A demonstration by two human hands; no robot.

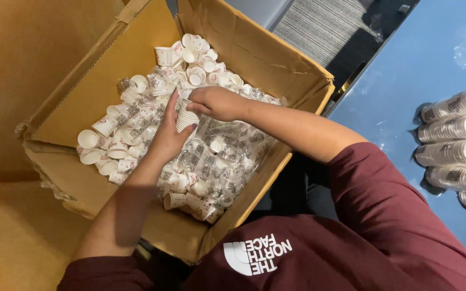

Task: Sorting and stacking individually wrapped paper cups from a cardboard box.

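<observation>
Inside the large open brown cardboard box (152, 215), both hands meet over a heap of small white paper cups with red print (130, 134), many of them loose and others bundled in clear plastic sleeves (217, 156). The left hand (168, 137) reaches up from the lower left, fingers spread and curved, and cradles a short nested stack of ribbed white paper cups (186, 117) from below and from the side. The right hand (214, 102) comes in from the right, its fingers bent down onto the top of the same stack, so the stack is pinched between the two hands near the middle of the box. Loose cups lie on their sides and upside down all around, thickest along the left wall and the far corner of the box. Both arms wear the short sleeves of a dark red shirt (384, 226) with a white emblem on it. To the right, well apart from the box, a blue bench (405, 81) carries several long sleeves of stacked white cups wrapped in clear plastic (454, 134), lying side by side on their sides at the right edge of the view.
</observation>
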